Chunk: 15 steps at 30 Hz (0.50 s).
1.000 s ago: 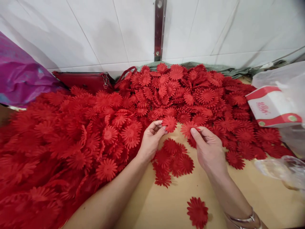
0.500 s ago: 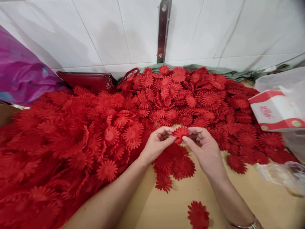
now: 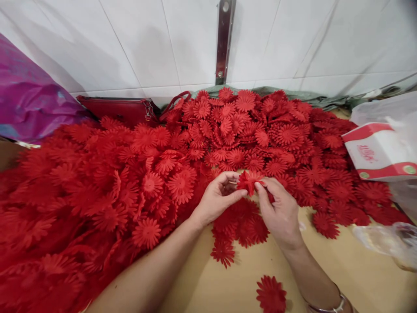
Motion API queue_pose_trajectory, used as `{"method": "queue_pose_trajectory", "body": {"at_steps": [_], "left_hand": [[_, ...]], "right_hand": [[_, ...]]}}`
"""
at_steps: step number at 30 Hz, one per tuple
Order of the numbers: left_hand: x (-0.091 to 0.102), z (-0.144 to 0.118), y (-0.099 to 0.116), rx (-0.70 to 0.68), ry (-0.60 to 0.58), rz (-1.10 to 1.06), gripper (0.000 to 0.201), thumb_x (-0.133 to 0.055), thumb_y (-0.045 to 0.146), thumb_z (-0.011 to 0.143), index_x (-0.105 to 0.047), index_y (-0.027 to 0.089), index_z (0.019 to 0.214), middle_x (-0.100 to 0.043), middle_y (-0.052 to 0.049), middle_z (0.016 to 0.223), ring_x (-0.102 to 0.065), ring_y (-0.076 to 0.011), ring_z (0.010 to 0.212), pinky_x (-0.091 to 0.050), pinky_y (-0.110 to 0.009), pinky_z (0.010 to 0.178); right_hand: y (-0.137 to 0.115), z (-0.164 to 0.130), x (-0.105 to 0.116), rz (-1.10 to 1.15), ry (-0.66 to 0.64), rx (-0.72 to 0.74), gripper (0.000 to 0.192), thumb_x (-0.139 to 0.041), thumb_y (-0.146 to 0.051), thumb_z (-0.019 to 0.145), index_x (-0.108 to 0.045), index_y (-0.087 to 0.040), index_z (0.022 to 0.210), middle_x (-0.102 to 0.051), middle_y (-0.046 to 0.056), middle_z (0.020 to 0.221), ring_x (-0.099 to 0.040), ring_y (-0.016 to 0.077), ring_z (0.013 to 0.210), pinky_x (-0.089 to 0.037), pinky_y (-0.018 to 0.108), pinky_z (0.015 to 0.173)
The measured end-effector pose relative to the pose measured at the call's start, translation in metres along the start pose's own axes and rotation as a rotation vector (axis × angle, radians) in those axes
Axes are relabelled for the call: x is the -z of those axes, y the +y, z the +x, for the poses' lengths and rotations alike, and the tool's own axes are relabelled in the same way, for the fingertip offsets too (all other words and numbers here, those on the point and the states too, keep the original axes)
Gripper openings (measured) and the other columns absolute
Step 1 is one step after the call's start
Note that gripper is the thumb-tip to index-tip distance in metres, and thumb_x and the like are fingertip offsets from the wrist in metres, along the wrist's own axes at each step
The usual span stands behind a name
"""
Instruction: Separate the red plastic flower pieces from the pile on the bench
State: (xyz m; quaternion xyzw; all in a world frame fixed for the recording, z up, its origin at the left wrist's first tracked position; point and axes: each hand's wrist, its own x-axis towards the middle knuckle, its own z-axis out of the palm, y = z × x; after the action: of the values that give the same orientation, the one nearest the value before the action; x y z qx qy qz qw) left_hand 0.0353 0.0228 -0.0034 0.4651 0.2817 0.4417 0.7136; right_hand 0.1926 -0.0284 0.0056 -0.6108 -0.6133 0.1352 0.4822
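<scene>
A red fabric flower (image 3: 248, 180) is pinched between my left hand (image 3: 216, 199) and my right hand (image 3: 280, 213), held just above the tan table (image 3: 325, 269). Both hands grip it by thumb and fingers at its edges. Right under my hands lies a small heap of red flowers (image 3: 239, 224). One single red flower (image 3: 271, 294) lies alone near the front edge. A big pile of red flowers (image 3: 137, 174) spreads over the left and back of the table.
A red handbag (image 3: 120, 111) lies against the white tiled wall. A purple plastic bag (image 3: 29, 104) sits at the far left. A white and red box (image 3: 379, 152) and clear plastic bags (image 3: 387, 237) are at the right. A metal bracket (image 3: 223, 41) hangs on the wall.
My hands held separate flowers a second ago. They have come together at the centre and now both grip one flower, which my right hand has closed over more tightly.
</scene>
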Motion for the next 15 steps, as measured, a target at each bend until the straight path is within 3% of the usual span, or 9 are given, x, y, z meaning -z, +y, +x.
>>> {"method": "queue_pose_trajectory", "body": {"at_steps": [4,8,12,15], "left_hand": [[0.003,0.003,-0.002,-0.008,0.108,-0.018,0.031,-0.084,0.036,0.077,-0.068,0.018,0.096,-0.071,0.001,0.084,-0.063,-0.0103,0.077,-0.050,-0.023,0.079],[0.004,0.005,-0.002,-0.007,0.185,-0.076,0.036,-0.088,0.038,0.072,-0.067,0.019,0.095,-0.071,0.001,0.085,-0.063,-0.0109,0.075,-0.053,-0.025,0.079],[0.001,0.004,-0.002,-0.037,0.197,-0.029,0.035,-0.085,0.039,0.075,-0.068,0.019,0.097,-0.072,-0.001,0.091,-0.064,-0.0126,0.081,-0.052,-0.026,0.082],[-0.002,0.001,-0.001,-0.061,0.145,0.042,0.034,-0.083,0.040,0.078,-0.069,0.018,0.101,-0.073,-0.003,0.094,-0.066,-0.0134,0.084,-0.051,-0.026,0.084]], "right_hand": [[-0.005,0.001,0.005,0.050,0.039,-0.063,0.022,-0.048,-0.033,0.102,-0.067,-0.022,0.099,-0.068,0.007,0.099,-0.063,0.0210,0.093,-0.048,0.035,0.089],[-0.009,0.002,0.011,0.102,0.084,-0.201,0.027,-0.050,-0.040,0.101,-0.065,-0.022,0.086,-0.063,0.003,0.085,-0.058,0.0191,0.081,-0.046,0.032,0.079],[-0.006,0.001,0.009,0.253,0.073,-0.315,0.024,-0.059,-0.042,0.096,-0.067,-0.022,0.086,-0.062,0.000,0.078,-0.055,0.0165,0.073,-0.045,0.029,0.069],[-0.004,-0.001,0.001,0.353,0.086,-0.337,0.017,-0.067,-0.039,0.091,-0.071,-0.023,0.096,-0.072,0.002,0.090,-0.064,0.0180,0.082,-0.050,0.031,0.079]]}}
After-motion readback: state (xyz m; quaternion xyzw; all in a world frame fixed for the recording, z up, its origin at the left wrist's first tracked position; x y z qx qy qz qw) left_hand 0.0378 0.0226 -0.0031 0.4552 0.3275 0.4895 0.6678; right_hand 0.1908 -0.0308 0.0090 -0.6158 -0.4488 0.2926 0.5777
